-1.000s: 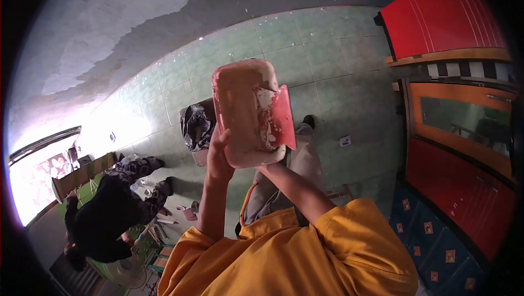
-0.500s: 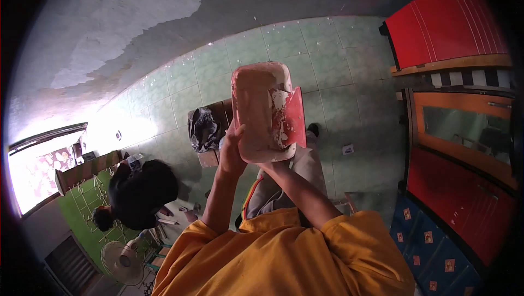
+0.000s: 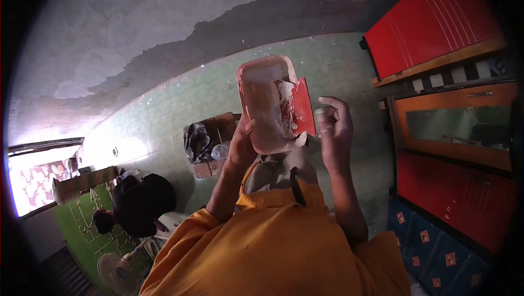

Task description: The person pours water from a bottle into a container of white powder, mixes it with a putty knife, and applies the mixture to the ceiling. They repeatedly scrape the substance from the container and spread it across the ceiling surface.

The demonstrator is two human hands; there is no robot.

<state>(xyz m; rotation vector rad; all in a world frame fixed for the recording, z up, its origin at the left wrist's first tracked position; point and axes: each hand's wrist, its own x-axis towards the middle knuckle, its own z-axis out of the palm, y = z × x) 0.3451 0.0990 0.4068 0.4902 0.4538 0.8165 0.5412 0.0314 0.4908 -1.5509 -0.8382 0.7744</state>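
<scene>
My left hand (image 3: 242,144) grips the lower left edge of a shallow pinkish plastic tub (image 3: 255,97), its thumb over the rim. The tub is tilted towards me and smeared with pale filler. A flat red plastic spreader (image 3: 303,108), coated with white filler along one side, rests in the tub and sticks out over its right rim. My right hand (image 3: 335,132) is raised just right of the spreader, apart from it. Its fingers are curved and spread, with whitish smears, and nothing shows in them.
A cardboard box (image 3: 218,129) with a black plastic bag (image 3: 199,142) and a clear bottle (image 3: 219,152) stands on the tiled floor. A person in black (image 3: 143,203) crouches at left near a fan (image 3: 117,274). Red cabinets (image 3: 436,23) line the right; a patchy wall (image 3: 164,18) rises ahead.
My right hand has come out from beneath the tub and swung right, up beside the spreader. The left hand still holds the tub, which has shifted slightly right in view.
</scene>
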